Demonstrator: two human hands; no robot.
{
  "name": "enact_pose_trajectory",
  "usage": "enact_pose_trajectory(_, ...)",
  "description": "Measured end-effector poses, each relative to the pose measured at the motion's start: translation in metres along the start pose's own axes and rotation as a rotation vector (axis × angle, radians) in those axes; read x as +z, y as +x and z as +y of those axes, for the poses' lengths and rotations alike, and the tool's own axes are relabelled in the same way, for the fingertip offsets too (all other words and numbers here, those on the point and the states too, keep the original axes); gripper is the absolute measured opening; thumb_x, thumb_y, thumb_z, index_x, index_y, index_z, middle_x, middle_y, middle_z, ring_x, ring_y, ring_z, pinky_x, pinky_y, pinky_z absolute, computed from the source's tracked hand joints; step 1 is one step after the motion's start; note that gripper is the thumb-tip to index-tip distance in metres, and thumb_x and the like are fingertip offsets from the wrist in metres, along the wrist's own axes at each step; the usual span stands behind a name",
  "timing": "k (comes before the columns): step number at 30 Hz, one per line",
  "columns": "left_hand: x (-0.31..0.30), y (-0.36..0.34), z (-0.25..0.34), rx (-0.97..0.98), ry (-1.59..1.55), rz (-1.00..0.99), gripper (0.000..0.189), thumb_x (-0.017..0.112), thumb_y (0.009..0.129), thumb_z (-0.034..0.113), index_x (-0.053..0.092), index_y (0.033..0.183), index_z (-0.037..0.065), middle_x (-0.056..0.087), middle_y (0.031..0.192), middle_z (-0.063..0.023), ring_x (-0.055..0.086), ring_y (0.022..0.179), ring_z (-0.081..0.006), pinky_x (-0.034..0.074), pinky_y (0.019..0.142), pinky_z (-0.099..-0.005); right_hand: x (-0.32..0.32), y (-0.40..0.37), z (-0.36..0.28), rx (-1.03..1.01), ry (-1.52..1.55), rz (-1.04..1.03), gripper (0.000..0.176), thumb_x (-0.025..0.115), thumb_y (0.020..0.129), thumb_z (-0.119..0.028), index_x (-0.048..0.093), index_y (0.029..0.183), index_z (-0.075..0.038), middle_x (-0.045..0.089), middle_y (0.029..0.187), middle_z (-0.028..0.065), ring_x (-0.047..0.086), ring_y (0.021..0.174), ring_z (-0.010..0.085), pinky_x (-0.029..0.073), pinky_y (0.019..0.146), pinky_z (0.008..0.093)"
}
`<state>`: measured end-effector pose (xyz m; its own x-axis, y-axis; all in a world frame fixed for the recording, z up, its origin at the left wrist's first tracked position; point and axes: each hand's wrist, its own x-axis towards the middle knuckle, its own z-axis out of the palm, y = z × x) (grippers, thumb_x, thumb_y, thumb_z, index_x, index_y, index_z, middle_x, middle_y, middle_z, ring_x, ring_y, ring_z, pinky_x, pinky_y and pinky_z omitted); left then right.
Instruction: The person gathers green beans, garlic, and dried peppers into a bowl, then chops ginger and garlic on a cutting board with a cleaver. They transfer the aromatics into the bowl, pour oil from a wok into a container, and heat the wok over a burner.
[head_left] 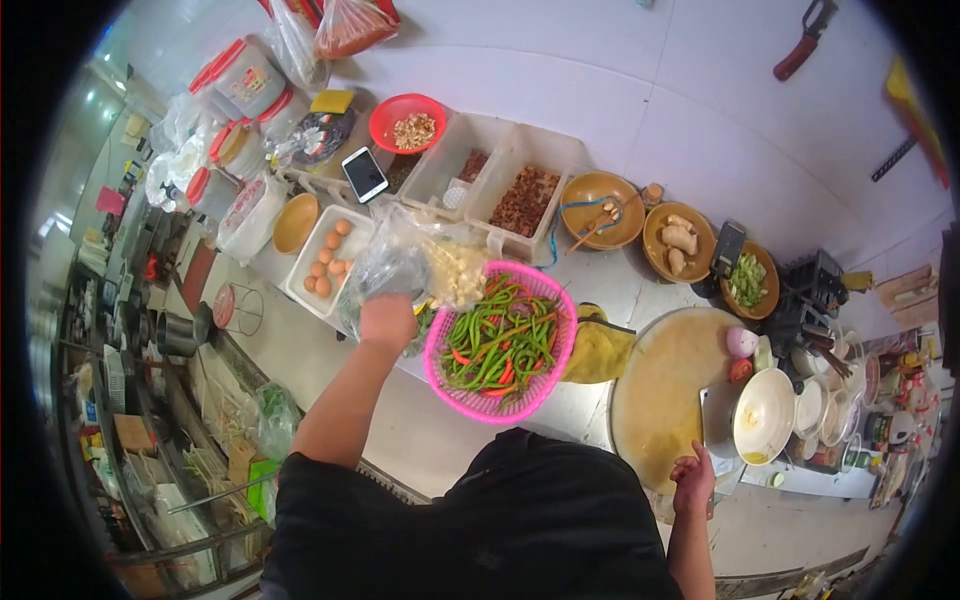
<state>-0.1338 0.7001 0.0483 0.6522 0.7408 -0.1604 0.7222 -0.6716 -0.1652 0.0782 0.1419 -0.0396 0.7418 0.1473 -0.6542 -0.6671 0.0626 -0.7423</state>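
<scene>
My left hand (pixel 388 320) is closed on a clear plastic bag (pixel 390 265), beside a bag of pale yellow pieces (pixel 457 272). To its left is a white tray of brown eggs (pixel 329 262); to its right, a pink basket (pixel 432 358) of green and red chillies (pixel 500 340). My right hand (pixel 692 482) is at the lower edge of the round chopping board (pixel 655 385), fingers apart, one pointing upward. Close by are a metal blade (pixel 717 415) and a white bowl (pixel 764 417); whether the hand touches the blade's handle is unclear.
Behind are bins of dried ingredients (pixel 525 200), a phone (pixel 364 174), a red bowl (pixel 381 125) and brown bowls (pixel 603 187). A yellow-green cloth (pixel 600 350) lies beside the board. Stacked bowls (pixel 812 407) stand at right, shelves (pixel 130 400) at left.
</scene>
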Motion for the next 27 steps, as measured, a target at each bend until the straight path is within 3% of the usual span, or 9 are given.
enact_pose_trajectory(5, -0.063, -0.025, 0.016, 0.083, -0.093, 0.245, 0.014, 0.060, 0.071, 0.017, 0.066, 0.079, 0.007, 0.066, 0.081, -0.0141, 0.064, 0.078, -0.0326, 0.051, 0.070, -0.0439, 0.015, -0.005, -0.011, -0.080, -0.043, -0.040, 0.041, 0.051, 0.093, -0.037, 0.056, 0.118, -0.005, 0.060, 0.069, 0.0070, 0.052, 0.051, 0.0163, 0.042, 0.052, 0.0280)
enact_pose_trajectory(10, -0.119, -0.056, 0.085, 0.599, -0.567, 0.208, 0.016, 0.062, 0.069, 0.011, 0.065, 0.085, 0.007, 0.066, 0.083, -0.0107, 0.062, 0.078, -0.0316, 0.050, 0.071, -0.0436, 0.061, -0.013, -0.036, -0.078, -0.278, -0.296, 0.048, 0.046, 0.096, -0.040, 0.054, 0.122, 0.000, 0.064, 0.080, 0.0103, 0.058, 0.062, 0.0159, 0.049, 0.059, 0.0288)
enact_pose_trajectory(14, -0.096, -0.060, 0.178, 1.134, -0.617, 0.174, 0.018, 0.062, 0.073, 0.013, 0.064, 0.089, 0.007, 0.064, 0.090, -0.0058, 0.060, 0.092, -0.0252, 0.047, 0.084, -0.0398, 0.141, -0.036, -0.083, 0.268, 0.019, -0.550, 0.041, 0.047, 0.098, -0.034, 0.056, 0.117, 0.001, 0.065, 0.083, 0.0125, 0.061, 0.065, 0.0189, 0.051, 0.060, 0.0311)
enact_pose_trajectory(19, -0.068, -0.046, 0.236, 1.413, -0.639, 0.230, 0.034, 0.066, 0.074, 0.013, 0.063, 0.107, 0.006, 0.063, 0.105, -0.0099, 0.058, 0.104, -0.0288, 0.044, 0.096, -0.0395, 0.157, -0.006, -0.082, 0.140, -0.083, -0.387, 0.026, 0.049, 0.095, -0.022, 0.058, 0.104, 0.001, 0.065, 0.081, 0.0109, 0.061, 0.064, 0.0183, 0.051, 0.057, 0.0307)
enact_pose_trajectory(21, -0.072, -0.046, 0.247, 0.920, -0.840, 0.281, 0.045, 0.063, 0.082, 0.010, 0.052, 0.125, 0.003, 0.060, 0.113, -0.0129, 0.057, 0.109, -0.0248, 0.042, 0.099, -0.0381, 0.150, 0.006, -0.085, 0.082, -0.147, -0.314, 0.018, 0.049, 0.091, -0.012, 0.058, 0.100, 0.001, 0.064, 0.080, 0.0093, 0.061, 0.065, 0.0163, 0.049, 0.056, 0.0296)
enact_pose_trajectory(22, -0.052, -0.043, 0.252, 0.927, -0.845, 0.274, 0.045, 0.063, 0.082, 0.010, 0.052, 0.125, 0.003, 0.060, 0.113, -0.0129, 0.057, 0.109, -0.0248, 0.042, 0.099, -0.0381, 0.147, 0.013, -0.086, 0.083, -0.144, -0.304, 0.018, 0.049, 0.091, -0.012, 0.058, 0.100, 0.001, 0.064, 0.080, 0.0093, 0.061, 0.065, 0.0163, 0.049, 0.056, 0.0296)
enact_pose_trajectory(24, -0.011, -0.034, 0.266, 0.416, -1.382, -0.280, 0.054, 0.065, 0.086, 0.022, 0.045, 0.130, -0.001, 0.058, 0.119, -0.0203, 0.053, 0.116, -0.0269, 0.037, 0.103, -0.0385, 0.143, 0.027, -0.089, 0.076, -0.243, -0.360, 0.023, 0.051, 0.093, -0.019, 0.058, 0.101, 0.002, 0.064, 0.080, 0.0086, 0.061, 0.066, 0.0164, 0.049, 0.058, 0.0298)
enact_pose_trajectory(25, -0.013, -0.028, 0.268, 0.339, -1.643, -0.669, 0.051, 0.062, 0.085, 0.017, 0.046, 0.130, -0.002, 0.058, 0.121, -0.0189, 0.056, 0.113, -0.0246, 0.040, 0.099, -0.0355, 0.144, 0.034, -0.095, 0.081, -0.243, -0.354, 0.023, 0.051, 0.093, -0.019, 0.058, 0.101, 0.002, 0.064, 0.080, 0.0086, 0.061, 0.066, 0.0164, 0.049, 0.058, 0.0298)
enact_pose_trajectory(27, 0.015, -0.020, 0.272, 0.316, -1.576, -0.657, 0.049, 0.060, 0.085, 0.014, 0.047, 0.130, -0.001, 0.059, 0.120, -0.0176, 0.057, 0.110, -0.0233, 0.041, 0.098, -0.0340, 0.148, 0.057, -0.111, 0.049, -0.634, -0.447, 0.032, 0.054, 0.093, -0.029, 0.059, 0.105, 0.001, 0.064, 0.082, 0.0070, 0.061, 0.068, 0.0170, 0.050, 0.061, 0.0299)
